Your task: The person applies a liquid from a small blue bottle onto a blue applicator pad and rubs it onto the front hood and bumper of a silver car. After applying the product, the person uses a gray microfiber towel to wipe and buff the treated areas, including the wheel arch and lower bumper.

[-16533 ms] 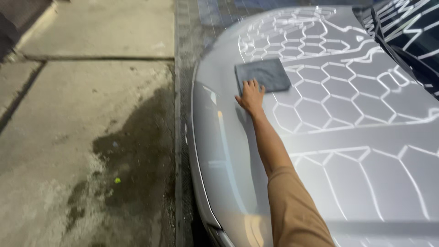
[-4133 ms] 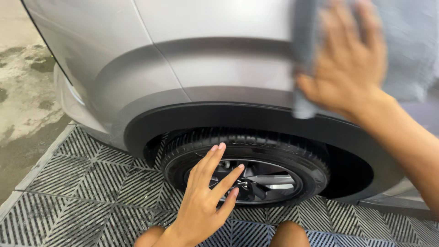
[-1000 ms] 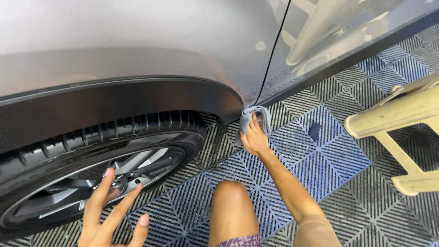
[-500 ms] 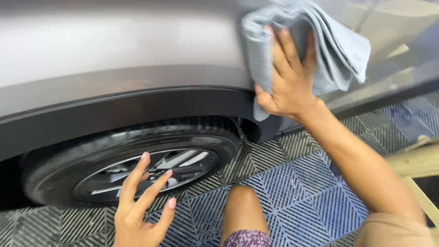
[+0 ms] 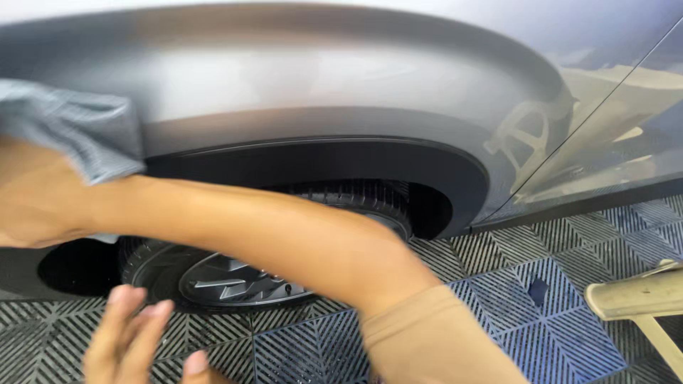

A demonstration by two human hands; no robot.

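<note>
Fingers of the right hand (image 5: 32,206) press flat on a grey cloth (image 5: 78,135) at the far left of the frame, but the hand is blurry, so I cannot tell how tight the grip is. That cloth lies against the grey car body (image 5: 320,78), just above the black wheel arch (image 5: 356,153). From the hand, the bare arm (image 5: 270,235) runs across the middle of the frame to a tan sleeve (image 5: 434,341) at the bottom. Low on the left, the left hand (image 5: 131,341) has its fingers spread open and holds nothing. It is near the wheel (image 5: 242,274). Under the car is a floor (image 5: 541,299) of black and blue grid tiles.
</note>
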